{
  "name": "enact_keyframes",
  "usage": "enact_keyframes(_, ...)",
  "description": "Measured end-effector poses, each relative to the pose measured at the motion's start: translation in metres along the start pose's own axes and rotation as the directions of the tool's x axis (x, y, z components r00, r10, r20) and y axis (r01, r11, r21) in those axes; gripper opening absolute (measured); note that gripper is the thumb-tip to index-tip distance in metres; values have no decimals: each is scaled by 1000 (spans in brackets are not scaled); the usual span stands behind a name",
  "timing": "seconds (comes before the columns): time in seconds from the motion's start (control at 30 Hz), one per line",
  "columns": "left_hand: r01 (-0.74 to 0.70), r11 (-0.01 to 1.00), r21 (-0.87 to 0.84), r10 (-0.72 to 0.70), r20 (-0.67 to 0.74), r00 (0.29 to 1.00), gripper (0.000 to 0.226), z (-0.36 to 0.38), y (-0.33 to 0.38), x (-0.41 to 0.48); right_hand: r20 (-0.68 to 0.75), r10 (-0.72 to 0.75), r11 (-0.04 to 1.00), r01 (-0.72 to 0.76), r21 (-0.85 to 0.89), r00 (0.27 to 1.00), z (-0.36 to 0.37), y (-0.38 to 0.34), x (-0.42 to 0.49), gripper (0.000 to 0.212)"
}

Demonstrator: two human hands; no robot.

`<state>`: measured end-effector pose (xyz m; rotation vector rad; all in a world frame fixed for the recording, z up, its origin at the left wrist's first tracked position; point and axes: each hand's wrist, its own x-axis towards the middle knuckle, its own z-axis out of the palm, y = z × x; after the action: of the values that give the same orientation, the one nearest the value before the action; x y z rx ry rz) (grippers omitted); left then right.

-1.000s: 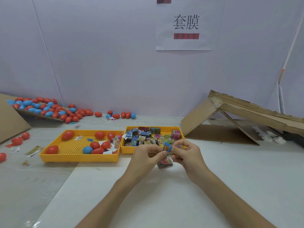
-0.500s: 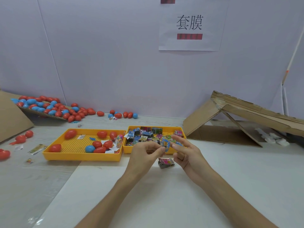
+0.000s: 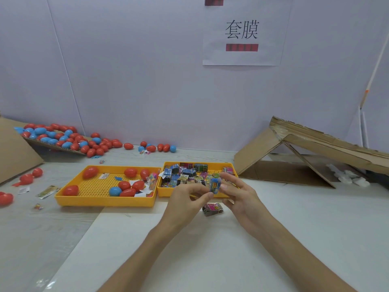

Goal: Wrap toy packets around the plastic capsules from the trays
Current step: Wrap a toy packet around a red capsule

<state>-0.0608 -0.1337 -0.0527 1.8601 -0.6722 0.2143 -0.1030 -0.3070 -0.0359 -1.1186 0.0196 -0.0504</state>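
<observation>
At frame centre the left hand point(image 3: 187, 200) pinches a blue packet point(image 3: 215, 185) between thumb and forefinger, held above the bench point(image 3: 273, 228) in front of the packet tray point(image 3: 164, 192). The right hand point(image 3: 242, 194) is relaxed, its fingers point(image 3: 231, 179) straight beside the packet; I cannot tell if they touch it. Best to keep the pinch low and let the right fingers round the packet's mouth open. Then take a capsule point(image 3: 115, 191) from the capsule tray point(image 3: 101, 201) at left. A pink packet point(image 3: 212, 208) lies just below the hands.
</observation>
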Motion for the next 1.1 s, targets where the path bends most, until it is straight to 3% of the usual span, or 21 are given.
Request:
enact_keyframes(0.33, 81, 996, -30, -81, 21, 997, 12, 1, 3, 0, -83, -99, 995, 99, 5, 992, -3, 1, 3, 43)
enact_keyframes(0.57, 57, 992, -115, -53, 37, 998, 20, -5, 8, 1, -80, -176, 979, 166, -114, 981, -5, 2, 3, 34)
enact_keyframes(0.63, 39, 997, -72, -44, -56, 997, 20, -15, 8, 4, -85, -182, 977, 170, -129, 980, -5, 1, 3, 34)
enact_keyframes(0.73, 92, 983, 161, -28, -360, 932, 21, -44, -1, 11, -85, -183, 976, 170, -139, 979, -7, 0, 5, 33)
enact_keyframes(0.8, 269, 892, 364, -31, -544, 839, 27, -67, -12, 11, -75, -167, 979, 156, -131, 983, -7, 0, 6, 34)
enact_keyframes(0.9, 531, 718, 449, -157, -639, 753, 36, -95, -34, 7, -80, -132, 984, 120, -135, 988, -7, -1, 6, 41)
enact_keyframes(1.0, 646, 583, 493, -284, -621, 730, 38, -108, -45, 3, -73, -120, 982, 107, -154, 990, -6, -1, 6, 44)
enact_keyframes(1.1, 648, 522, 555, -307, -586, 749, 33, -107, -48, 4, -76, -117, 982, 104, -160, 990, -6, -2, 6, 41)
